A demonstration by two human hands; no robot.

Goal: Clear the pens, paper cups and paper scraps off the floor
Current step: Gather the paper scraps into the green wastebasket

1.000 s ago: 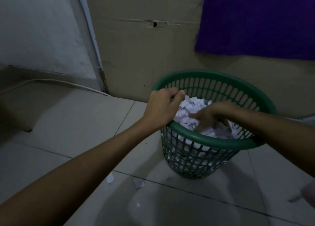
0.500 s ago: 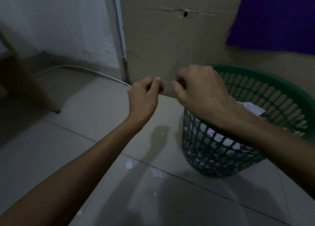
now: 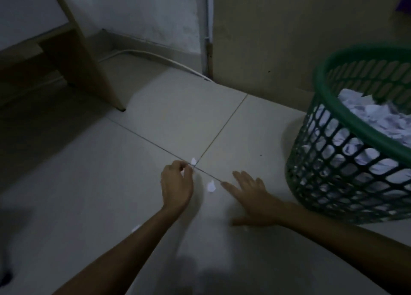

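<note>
The fingers (image 3: 241, 179) of the right hand (image 3: 251, 196) are straight and spread, flat on or just above the floor (image 3: 111, 194) right of centre in the frame, holding nothing; its thumb sticks out toward the bottom of the picture. The left hand (image 3: 176, 184), just left of centre, has its fingers curled with thumb and forefinger brought together at a small white paper scrap (image 3: 193, 161) lying where the tile joints cross; whether they already pinch it or only touch it I cannot tell, as the picture is dim and blurred. Nearer the camera, both bare forearms reach in from the bottom edge, and a third scrap (image 3: 135, 228) lies on the tile just left of the left forearm. Between the two hands a second scrap (image 3: 210, 186) lies on the floor, apart from both. Farther back on the right edge stands a green plastic basket (image 3: 329, 125) with a lattice wall, filled with white torn paper (image 3: 375, 116). Beyond it, in the upper right, is a tan board wall (image 3: 289, 38). In the upper left a wooden furniture leg (image 3: 89, 67) stands on the floor, and a white cable (image 3: 160, 58) runs along the foot of the far wall.
</note>
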